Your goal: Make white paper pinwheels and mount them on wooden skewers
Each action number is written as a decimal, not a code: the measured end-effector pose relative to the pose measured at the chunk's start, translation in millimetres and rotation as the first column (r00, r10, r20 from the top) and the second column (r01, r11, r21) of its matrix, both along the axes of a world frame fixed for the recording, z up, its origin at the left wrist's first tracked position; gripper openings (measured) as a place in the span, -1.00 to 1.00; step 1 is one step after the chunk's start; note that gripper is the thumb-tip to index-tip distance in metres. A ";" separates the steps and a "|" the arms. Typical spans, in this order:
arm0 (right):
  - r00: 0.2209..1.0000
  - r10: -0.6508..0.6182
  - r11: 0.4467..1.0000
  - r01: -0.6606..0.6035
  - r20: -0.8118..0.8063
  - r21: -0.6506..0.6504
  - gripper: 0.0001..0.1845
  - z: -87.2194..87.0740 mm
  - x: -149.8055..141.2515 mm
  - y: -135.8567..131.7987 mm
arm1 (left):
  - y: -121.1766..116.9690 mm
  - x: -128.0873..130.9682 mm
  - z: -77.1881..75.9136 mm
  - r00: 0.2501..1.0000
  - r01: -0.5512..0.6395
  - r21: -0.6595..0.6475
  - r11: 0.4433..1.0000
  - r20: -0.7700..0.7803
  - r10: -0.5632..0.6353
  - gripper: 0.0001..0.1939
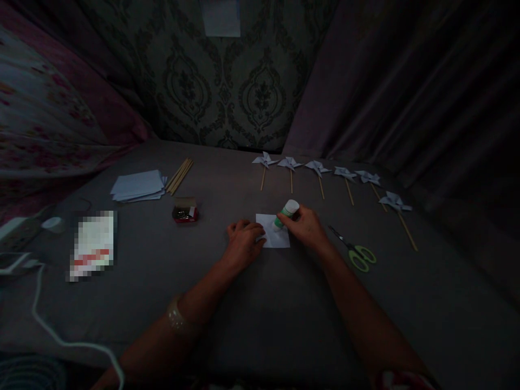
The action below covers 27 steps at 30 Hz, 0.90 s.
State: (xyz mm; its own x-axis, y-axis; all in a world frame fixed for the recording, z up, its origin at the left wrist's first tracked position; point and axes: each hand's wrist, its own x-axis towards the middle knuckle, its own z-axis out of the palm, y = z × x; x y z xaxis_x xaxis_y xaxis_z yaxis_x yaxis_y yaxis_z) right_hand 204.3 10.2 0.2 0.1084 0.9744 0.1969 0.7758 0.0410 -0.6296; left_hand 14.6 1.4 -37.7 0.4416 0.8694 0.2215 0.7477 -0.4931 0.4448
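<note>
A small white sheet of paper (277, 240) lies on the grey cloth surface in front of me. My left hand (246, 241) rests at its left edge, fingers apart and pressing on the paper. Closed around a green and white glue stick (290, 207) is my right hand (307, 226). The glue stick leans over the sheet with its lower end at the paper; whether it touches is hard to tell. Just right of my right hand lie scissors with green handles (361, 258).
Paper pinwheels on sticks (317, 169) lie in a row at the back right. Back left hold a stack of white paper (138, 185), several wooden sticks (180, 176) and a small red box of metal bits (185, 211). A white cable (60, 341) runs at the left.
</note>
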 end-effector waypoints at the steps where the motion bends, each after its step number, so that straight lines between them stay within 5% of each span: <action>1: 0.999 -0.007 1.000 0.007 0.032 0.002 -0.69 2.2 -4.0 -1.5 | 0.0 0.1 0.0 1.000 -0.003 0.000 1.000 0.000 0.003 -0.77; 10: 0.979 0.100 0.993 -0.111 0.178 0.050 -0.73 1.2 -19.1 -7.1 | -0.8 0.0 3.3 1.000 -0.001 -0.011 1.000 -0.001 0.001 -0.80; 15: 0.956 0.236 0.972 -0.231 0.172 -0.052 -0.79 9.2 -14.8 -5.0 | -0.3 -0.1 3.2 1.000 -0.001 -0.016 1.000 -0.011 0.001 -0.79; 27: 0.953 0.142 0.989 -0.144 0.267 -0.013 -0.73 11.1 -25.4 -7.6 | -1.5 0.1 6.8 1.000 -0.002 -0.027 1.000 -0.017 0.001 -0.78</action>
State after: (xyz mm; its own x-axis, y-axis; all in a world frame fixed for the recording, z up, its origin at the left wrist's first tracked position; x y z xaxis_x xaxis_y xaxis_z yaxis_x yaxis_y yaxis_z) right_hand 178.8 2.6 11.3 -0.0895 0.9744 0.2061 0.9010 0.1674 -0.4003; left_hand 14.7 0.0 -31.0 0.4440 0.8756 0.1904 0.7558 -0.4801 0.4452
